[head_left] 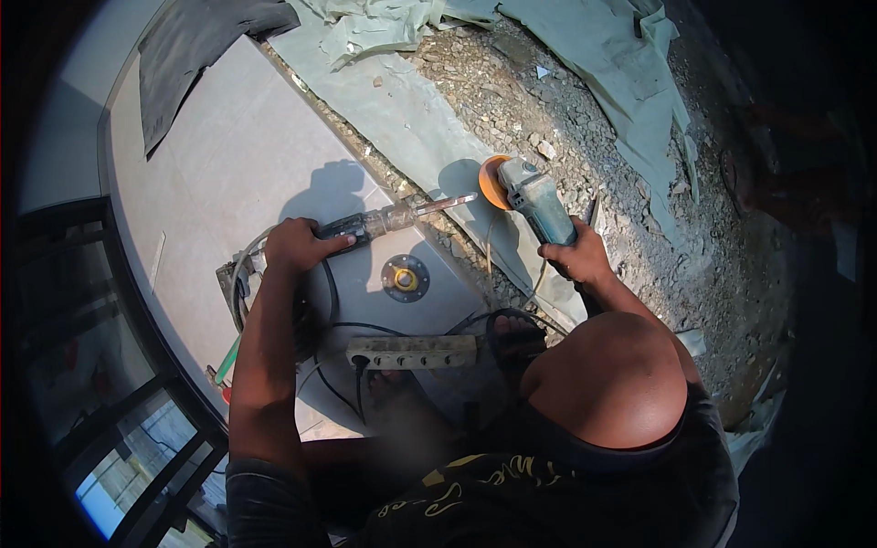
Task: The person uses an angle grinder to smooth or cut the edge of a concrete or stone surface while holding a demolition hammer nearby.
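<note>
1. Gripping the chisel hammer (370, 225), the left hand (294, 245) has its fingers closed around the body; the bit (446, 204) points rightward, away from them, and a firm wrist seems best.
2. The right hand (582, 254) wraps its fingers around the rear of the angle grinder (541, 203); the orange disc (494, 183) sits beyond them, best angled clear of the bit.
3. Whether any finger rests on a switch, I cannot tell.
4. Below the left fingers lie a black cable (370, 326) and the power strip (411, 350); slack is best held clear of both tools.
</note>
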Demonstrator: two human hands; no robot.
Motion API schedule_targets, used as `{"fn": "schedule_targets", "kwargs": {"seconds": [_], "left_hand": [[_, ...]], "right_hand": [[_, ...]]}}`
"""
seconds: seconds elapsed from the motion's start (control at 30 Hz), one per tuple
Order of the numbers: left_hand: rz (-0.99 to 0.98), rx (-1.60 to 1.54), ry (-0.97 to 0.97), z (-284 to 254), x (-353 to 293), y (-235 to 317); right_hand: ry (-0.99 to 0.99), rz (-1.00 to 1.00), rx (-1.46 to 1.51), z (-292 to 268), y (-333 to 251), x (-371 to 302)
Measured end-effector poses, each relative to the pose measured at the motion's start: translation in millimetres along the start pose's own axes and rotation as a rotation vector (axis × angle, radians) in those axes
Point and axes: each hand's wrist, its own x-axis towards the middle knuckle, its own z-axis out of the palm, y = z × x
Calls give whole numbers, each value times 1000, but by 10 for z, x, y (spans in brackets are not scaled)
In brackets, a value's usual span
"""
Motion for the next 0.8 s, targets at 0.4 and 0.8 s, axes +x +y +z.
{"fn": "schedule_targets", "kwargs": {"seconds": [0.4,0.8], "left_hand": [[-112,-36,-30,97,-291,131],[-56,-43,-65,167,-235,24]], "right_hand": [[-23,-3,-146,-69,-157,56],[-154,-69,-478,-520,-1007,342]]}}
